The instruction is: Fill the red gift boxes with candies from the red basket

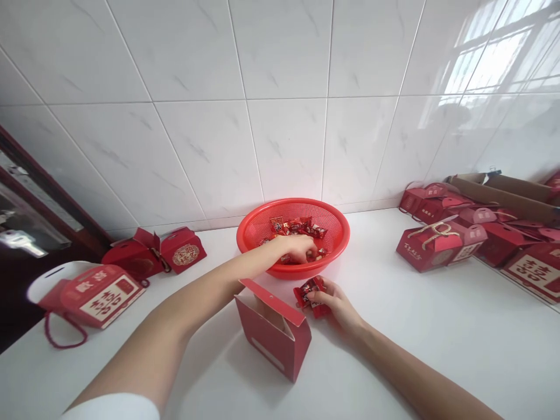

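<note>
My left hand (300, 248) reaches into a red plastic mesh basket (248, 233). Its fingers curl down among red-wrapped candies (299, 225), and what sits between them is hidden. Close to the basket's front rim, my right hand (336, 300) is closed around several red-wrapped candies (308, 291), pinned by the thumb. Just left of these candies, a red paper gift box (271, 332) stands upright on the white table, its top partly open. How much lies inside the box cannot be seen.
On the left are red gift boxes (102, 297) with cords, two smaller ones (181, 249) behind. More boxes fill the right side, including one with a twisted rope handle (431, 248), near a brown cardboard carton (503, 195). White wall tiles (286, 146) rise behind the table.
</note>
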### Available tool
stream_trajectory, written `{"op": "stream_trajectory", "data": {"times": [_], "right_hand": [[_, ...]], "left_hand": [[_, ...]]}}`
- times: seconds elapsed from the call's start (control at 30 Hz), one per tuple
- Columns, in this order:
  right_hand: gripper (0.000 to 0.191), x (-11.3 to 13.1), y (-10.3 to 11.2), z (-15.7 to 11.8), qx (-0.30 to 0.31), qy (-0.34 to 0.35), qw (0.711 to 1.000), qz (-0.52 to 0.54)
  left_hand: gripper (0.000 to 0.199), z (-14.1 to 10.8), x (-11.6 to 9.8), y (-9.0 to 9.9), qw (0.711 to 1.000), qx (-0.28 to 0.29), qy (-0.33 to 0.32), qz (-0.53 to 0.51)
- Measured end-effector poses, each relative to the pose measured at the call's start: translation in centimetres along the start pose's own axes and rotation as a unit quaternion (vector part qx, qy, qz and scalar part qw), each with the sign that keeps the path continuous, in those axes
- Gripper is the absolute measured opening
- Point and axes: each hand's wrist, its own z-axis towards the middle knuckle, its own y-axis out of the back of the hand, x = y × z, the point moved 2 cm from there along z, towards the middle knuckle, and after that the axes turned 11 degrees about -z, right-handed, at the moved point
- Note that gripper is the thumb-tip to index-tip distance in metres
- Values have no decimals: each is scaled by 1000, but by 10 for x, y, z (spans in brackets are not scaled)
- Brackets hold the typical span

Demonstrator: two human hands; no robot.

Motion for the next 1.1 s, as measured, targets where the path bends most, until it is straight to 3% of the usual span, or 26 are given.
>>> {"op": "stream_trajectory", "data": {"times": [0.33, 0.6, 0.77, 0.93, 1.1], "right_hand": [[24, 9, -5, -6, -26, -19, 999, 14], [27, 7, 0, -4, -46, -30, 998, 3], [29, 10, 0, -2, -57, -43, 997, -10], [40, 9, -3, -1, -78, -58, 995, 18], [48, 10, -5, 0, -83, -60, 994, 46]], "left_hand": [[23, -8, 20, 17, 993, -105, 60, -6], [16, -12, 20, 23, 978, -158, 1, -137], [19, -14, 13, 26, 953, -175, -67, -240], [30, -33, -3, 31, 923, -152, -137, -326], [20, -67, -24, 22, 940, -31, -177, -289]]}}
